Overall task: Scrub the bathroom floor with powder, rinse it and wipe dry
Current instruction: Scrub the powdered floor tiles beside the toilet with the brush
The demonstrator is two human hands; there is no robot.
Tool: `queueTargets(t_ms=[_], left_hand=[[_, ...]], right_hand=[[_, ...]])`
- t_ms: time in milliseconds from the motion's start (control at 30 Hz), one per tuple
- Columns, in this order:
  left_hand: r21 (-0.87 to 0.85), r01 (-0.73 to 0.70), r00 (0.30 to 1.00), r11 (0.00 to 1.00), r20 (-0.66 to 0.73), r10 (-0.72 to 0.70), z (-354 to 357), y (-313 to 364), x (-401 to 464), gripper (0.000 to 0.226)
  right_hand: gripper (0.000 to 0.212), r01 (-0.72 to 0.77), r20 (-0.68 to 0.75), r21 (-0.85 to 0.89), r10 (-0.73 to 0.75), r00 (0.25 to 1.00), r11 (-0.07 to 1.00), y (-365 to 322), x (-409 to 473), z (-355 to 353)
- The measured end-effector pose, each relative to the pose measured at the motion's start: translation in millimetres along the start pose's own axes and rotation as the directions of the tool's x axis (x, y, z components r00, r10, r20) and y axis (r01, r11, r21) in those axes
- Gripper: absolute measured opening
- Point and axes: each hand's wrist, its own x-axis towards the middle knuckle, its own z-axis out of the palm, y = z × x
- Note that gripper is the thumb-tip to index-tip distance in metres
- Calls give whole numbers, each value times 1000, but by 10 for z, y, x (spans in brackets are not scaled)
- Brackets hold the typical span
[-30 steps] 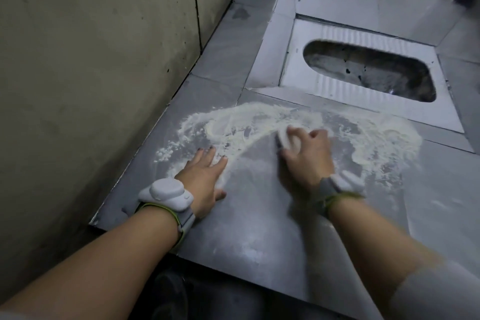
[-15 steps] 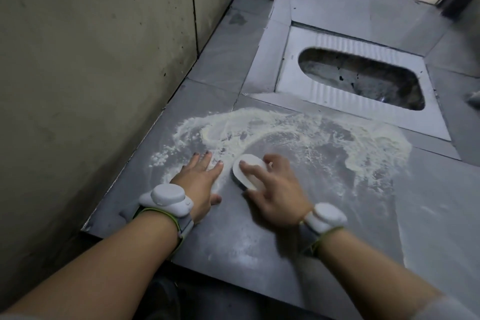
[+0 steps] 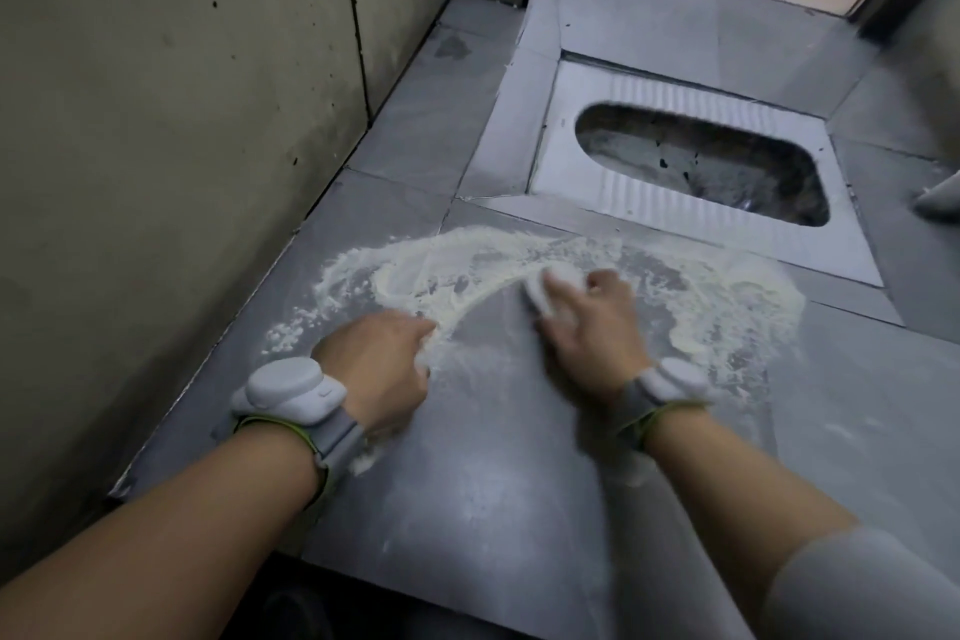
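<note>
From my head camera, my right hand grips a small white oval scrubbing pad, pressing it onto the grey tiled bathroom floor amid a wide arc of white powder. My left hand rests on the floor near its left edge, fingers curled under at the powder's rim, holding nothing I can see. A white ribbed squat toilet pan is set in the floor beyond the powder.

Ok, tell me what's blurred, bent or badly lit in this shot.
Head view: the right hand and the white scrubber it grips are smeared by motion blur; the left hand is sharper. The wide lens bows the wall seams. Lighting is dim and flat, with the powder brightest and the toilet pan bowl dark.
</note>
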Motion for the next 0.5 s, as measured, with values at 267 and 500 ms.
queueTargets(t_ms=[267,500], left_hand=[[-38,-17,990,999,136,22,265,-69,158,79],[-65,-12,995,998,102,19,279,-72,143,81]], right_hand=[[56,19,11,197,-21,1000,980,75,-68,-261],[54,270,176,122,-289,941,955,-507,-7,93]])
